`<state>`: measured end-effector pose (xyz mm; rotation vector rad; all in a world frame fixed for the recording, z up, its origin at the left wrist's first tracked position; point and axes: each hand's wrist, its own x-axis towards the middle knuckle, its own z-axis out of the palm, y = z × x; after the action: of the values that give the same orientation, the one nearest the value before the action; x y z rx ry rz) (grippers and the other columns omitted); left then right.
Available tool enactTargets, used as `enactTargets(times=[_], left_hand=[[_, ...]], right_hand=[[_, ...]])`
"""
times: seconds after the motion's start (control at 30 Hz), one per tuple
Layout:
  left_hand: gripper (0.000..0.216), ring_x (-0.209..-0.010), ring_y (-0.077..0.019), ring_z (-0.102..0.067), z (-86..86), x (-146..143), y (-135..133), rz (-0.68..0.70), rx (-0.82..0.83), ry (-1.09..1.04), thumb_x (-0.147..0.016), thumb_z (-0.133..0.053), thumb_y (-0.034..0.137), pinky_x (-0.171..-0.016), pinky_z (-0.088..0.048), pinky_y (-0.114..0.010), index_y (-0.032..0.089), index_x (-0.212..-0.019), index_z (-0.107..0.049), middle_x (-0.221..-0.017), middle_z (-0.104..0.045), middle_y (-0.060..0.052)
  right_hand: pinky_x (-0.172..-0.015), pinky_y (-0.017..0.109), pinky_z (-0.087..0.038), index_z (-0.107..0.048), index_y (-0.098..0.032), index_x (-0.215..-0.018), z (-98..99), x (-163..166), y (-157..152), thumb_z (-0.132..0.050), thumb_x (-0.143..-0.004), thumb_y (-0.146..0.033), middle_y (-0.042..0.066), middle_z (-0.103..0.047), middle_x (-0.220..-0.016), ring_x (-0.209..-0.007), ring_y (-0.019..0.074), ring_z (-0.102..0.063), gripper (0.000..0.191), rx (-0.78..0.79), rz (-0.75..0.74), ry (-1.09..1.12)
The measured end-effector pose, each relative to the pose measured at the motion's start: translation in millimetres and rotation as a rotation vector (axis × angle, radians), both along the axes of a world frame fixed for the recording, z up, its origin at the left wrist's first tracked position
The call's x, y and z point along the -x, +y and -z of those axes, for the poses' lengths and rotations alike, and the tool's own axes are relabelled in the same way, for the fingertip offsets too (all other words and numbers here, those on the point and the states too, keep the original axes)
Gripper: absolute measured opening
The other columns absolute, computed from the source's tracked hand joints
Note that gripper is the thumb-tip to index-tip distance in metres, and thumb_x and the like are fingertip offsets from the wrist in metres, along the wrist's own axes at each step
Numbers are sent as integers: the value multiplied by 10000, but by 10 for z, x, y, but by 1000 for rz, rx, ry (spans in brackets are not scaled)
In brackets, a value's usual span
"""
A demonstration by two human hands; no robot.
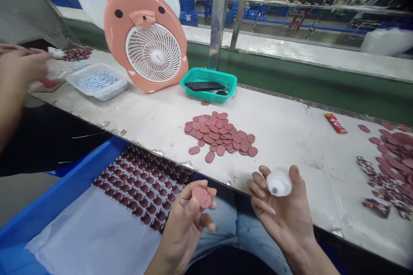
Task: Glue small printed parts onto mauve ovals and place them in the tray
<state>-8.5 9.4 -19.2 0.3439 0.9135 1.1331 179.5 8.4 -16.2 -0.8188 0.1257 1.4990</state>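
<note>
My left hand (183, 219) is above my lap and pinches a pink oval piece (201, 197), perhaps of rubber or foam, between thumb and fingers. My right hand (280, 210) cradles a small white plastic bottle (279, 182) with a dark tip facing me. Both hands are in front of the white table's near edge (245, 182). Beyond them lies a heap of similar pink ovals (217, 134). A blue tray (64, 204) near my left hand holds rows of dark red pieces (142, 184) on a white sheet.
A co-worker's hand (22, 64) works at the far left, near a white tray of small pieces (98, 81). A pig-shaped pink fan (145, 38), a teal basket (209, 86) and a red tube (335, 123) stand on the table. More pink pieces (395, 157) lie at right.
</note>
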Motion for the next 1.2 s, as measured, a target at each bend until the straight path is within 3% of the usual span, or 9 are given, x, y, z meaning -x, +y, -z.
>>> enactTargets(times=[0.07,0.13,0.27,0.4,0.57,0.8,1.2], left_hand=[[419,-683,-134,-690,-5,-24,-62,5,25,35,-606,-930,507,-459,-529,-154,253,-920,-823,-813,-786,-21],[447,-692,-147,-702,-10,-53,-108,11,36,73,-585,-936,519,-481,-545,-168,257,-932,-832,-817,-793,-34],[427,-699,-166,-721,8,-68,-146,24,-3,115,-587,-939,503,-514,-568,-177,275,-936,-848,-820,-811,-53],[357,-738,-182,-747,99,-1,-139,144,-111,104,-674,-901,470,-567,-599,-186,313,-990,-845,-868,-830,-62],[314,-766,-203,-763,173,49,-149,186,-177,107,-740,-867,424,-608,-624,-216,329,-1036,-834,-921,-833,-74],[305,-768,-202,-762,167,39,-143,180,-169,123,-734,-870,434,-618,-622,-215,334,-1020,-838,-926,-837,-74],[290,-761,-180,-745,153,34,-148,178,-151,121,-732,-872,426,-623,-618,-198,330,-1003,-842,-921,-833,-66]], right_hand=[[-301,100,-306,-685,-182,-890,12,28,-122,-901,-615,-648,-65,-495,-545,-406,41,-375,583,-57,-10,-204],[-348,98,-319,-677,-215,-935,9,81,-249,-830,-673,-717,-77,-466,-530,-400,29,-325,587,-84,29,-380],[-469,163,-446,-682,-251,-949,-19,147,-437,-859,-669,-652,-32,-580,-641,-494,79,-499,520,-298,110,-719],[-553,232,-513,-716,-280,-1014,-32,132,-492,-818,-767,-586,-4,-659,-732,-579,138,-602,407,-454,100,-974],[-502,255,-501,-714,-280,-1068,-59,151,-472,-791,-823,-543,-6,-656,-700,-540,151,-597,368,-535,52,-1044],[-529,326,-469,-741,-294,-916,-167,298,-497,-860,-694,-637,-1,-637,-661,-528,178,-557,425,-275,131,-1001],[-504,313,-453,-751,-294,-898,-221,298,-481,-856,-710,-630,-9,-662,-630,-493,158,-563,400,-279,116,-1112]])
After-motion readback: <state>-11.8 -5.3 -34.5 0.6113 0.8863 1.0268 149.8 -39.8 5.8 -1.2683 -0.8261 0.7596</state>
